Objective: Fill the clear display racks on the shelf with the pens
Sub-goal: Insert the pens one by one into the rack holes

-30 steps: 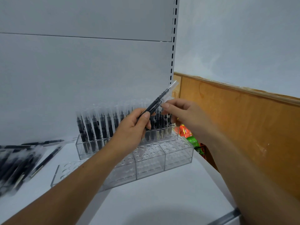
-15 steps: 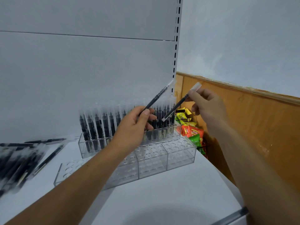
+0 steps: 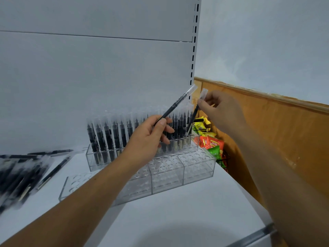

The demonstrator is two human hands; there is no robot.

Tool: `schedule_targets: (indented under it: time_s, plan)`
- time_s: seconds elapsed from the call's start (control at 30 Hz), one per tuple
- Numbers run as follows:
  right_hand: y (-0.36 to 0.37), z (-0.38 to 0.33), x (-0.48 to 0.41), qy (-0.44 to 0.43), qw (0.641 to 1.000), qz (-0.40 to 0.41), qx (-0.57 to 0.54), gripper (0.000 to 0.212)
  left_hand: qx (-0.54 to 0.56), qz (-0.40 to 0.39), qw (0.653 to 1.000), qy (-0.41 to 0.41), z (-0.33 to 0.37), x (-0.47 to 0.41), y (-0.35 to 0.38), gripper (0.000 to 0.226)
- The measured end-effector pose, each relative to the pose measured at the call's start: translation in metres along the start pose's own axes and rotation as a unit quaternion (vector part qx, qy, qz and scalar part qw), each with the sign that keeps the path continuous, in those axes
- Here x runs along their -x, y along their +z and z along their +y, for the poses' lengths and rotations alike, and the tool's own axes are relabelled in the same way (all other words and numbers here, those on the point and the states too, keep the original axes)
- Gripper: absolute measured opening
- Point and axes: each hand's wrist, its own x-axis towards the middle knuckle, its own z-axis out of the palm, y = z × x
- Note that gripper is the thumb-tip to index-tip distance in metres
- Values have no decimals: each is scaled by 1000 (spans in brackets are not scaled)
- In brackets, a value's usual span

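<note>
Right hand (image 3: 219,111) fingers pinching clear cap of black pen (image 3: 193,118), tip reaching rear rack (image 3: 99,157) right end | left hand (image 3: 147,138) gripping second black pen (image 3: 175,106), tilting up-right | front rack (image 3: 195,168) sitting toward shelf (image 3: 178,220) right edge | loose pens (image 3: 17,175) lying at left edge

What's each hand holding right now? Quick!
Left hand: grips a black pen, tilted upward.
Right hand: pinches a second pen near its clear cap, tip pointing down.
</note>
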Motion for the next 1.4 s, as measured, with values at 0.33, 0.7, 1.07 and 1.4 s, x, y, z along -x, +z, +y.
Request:
schedule_targets:
  time_s: [0.33,0.7,1.07,1.4]
  plan:
    - [3,-9,-12,-44,995,-34,86,16,-11,1,1000,3,0,0,-1,22]
    - [14,3,3,16,977,-152,149,23,-27,-5,1000,4,-1,0,0,22]
    - [7,-16,24,72,942,-162,-285,21,-108,-46,993,-4,-2,1,2,22]
    - [-2,-2,13,90,956,2,-278,10,-351,-126,928,7,-8,6,3,35]
